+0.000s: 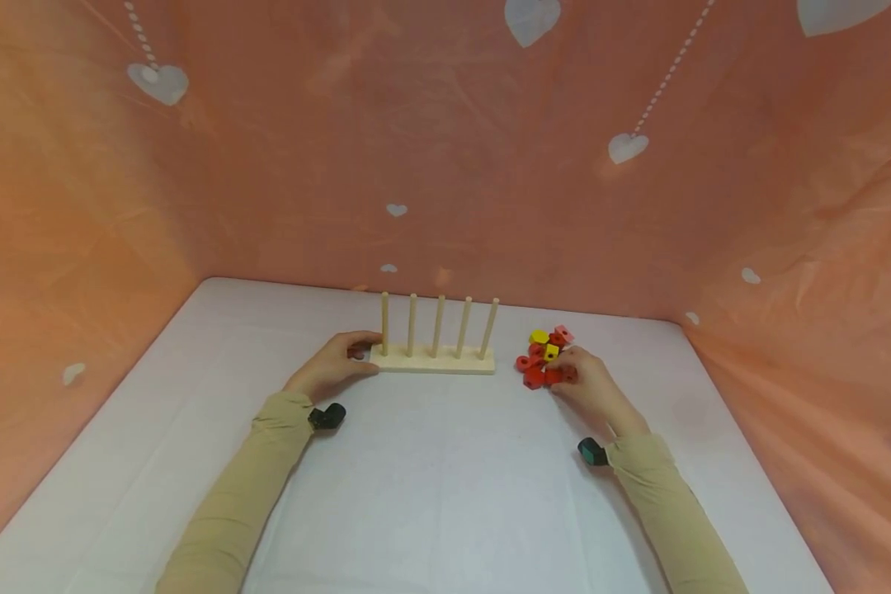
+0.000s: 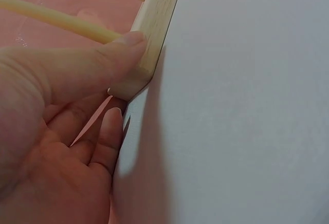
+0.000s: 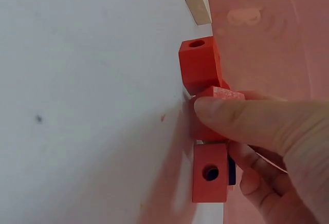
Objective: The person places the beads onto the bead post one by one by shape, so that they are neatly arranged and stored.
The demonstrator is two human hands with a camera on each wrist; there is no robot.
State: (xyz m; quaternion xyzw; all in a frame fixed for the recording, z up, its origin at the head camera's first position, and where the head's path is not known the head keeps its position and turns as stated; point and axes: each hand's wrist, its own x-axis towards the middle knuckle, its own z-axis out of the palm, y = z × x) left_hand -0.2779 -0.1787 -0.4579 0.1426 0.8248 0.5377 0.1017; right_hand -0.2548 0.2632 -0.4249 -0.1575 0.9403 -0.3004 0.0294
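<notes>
A pale wooden peg stand (image 1: 434, 363) with several upright bare pegs stands toward the back of the table. My left hand (image 1: 337, 363) grips its left end; in the left wrist view the thumb (image 2: 110, 62) lies over the front of the base (image 2: 157, 34). To the right of the stand lies a cluster of red, yellow and pink wooden beads. My right hand (image 1: 586, 384) pinches a red bead (image 3: 203, 129) at the near side of the cluster. On either side of it in the right wrist view are a faceted red bead (image 3: 199, 67) and a red cube bead (image 3: 209, 157) with a hole.
A white cloth (image 1: 416, 478) covers the table. Orange-pink curtains (image 1: 445, 165) with white hearts hang behind and at both sides. A yellow bead (image 1: 539, 337) and a pink bead (image 1: 564, 333) lie at the back of the cluster.
</notes>
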